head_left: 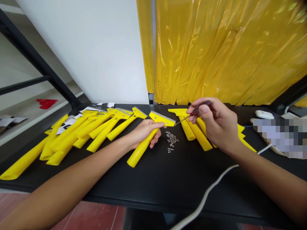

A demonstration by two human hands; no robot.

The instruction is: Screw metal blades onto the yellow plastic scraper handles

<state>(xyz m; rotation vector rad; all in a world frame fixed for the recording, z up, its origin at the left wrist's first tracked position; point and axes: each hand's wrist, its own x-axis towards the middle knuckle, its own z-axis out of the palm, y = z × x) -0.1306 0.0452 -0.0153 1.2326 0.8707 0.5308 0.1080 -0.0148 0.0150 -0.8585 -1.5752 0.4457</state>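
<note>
**A:** What do we see in the left hand [146,134]?

**B:** We see it clamped around a yellow plastic scraper [141,148]. The long, smooth handle tapers toward a flat, wide head, and a thin strip of bright metal runs along the head's far edge.

**A:** And the right hand [213,124]?

**B:** We see its thumb and fingers pinched together on a slim screwdriver [194,111], with a dark, glossy red handle and a needle-thin steel shaft. The tip reaches the end of the scraper's head, though we can't tell whether it touches.

**A:** Where does the scraper sit?

**B:** We have it held just above the black tabletop [153,188], between two groups of matching scrapers. The larger group [96,127] lies fanned out to the left, and the smaller [195,134] lies partly under the right hand.

**A:** What's that glint by the hands?

**B:** We make it a loose heap of small metal screws [172,140], just beside the held scraper. They're too small for us to make out in detail.

**A:** And past the table?

**B:** We see creased, shiny yellow plastic sheeting [227,54] hanging in strips, a white computer mouse [264,114], and a white cable [211,185] curving across the tabletop.
</note>
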